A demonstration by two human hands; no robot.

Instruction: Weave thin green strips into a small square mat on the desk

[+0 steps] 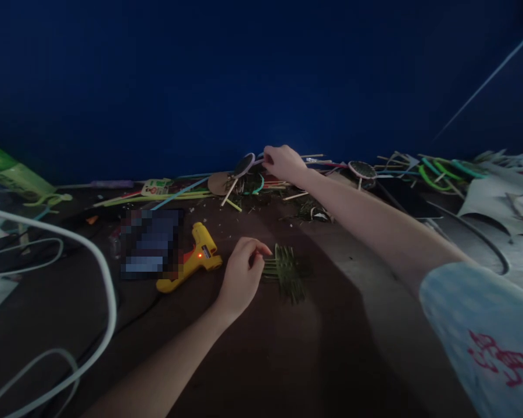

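Note:
My left hand rests on the dark table, fingers pinched on the left edge of a small mat of woven green strips. My right hand is stretched out to the far side of the table, fingers closed around a thin pale stick among a heap of coloured sticks and straws. A round, racket-shaped piece on a stick lies just left of that hand. A yellow glue gun with a lit orange lamp lies left of my left hand.
White cables loop over the table's left side. A blurred dark rectangle lies beside the glue gun. Green bottle-like object at far left. More rackets, green and teal straws and grey cut sheets fill the right. A blue wall stands behind.

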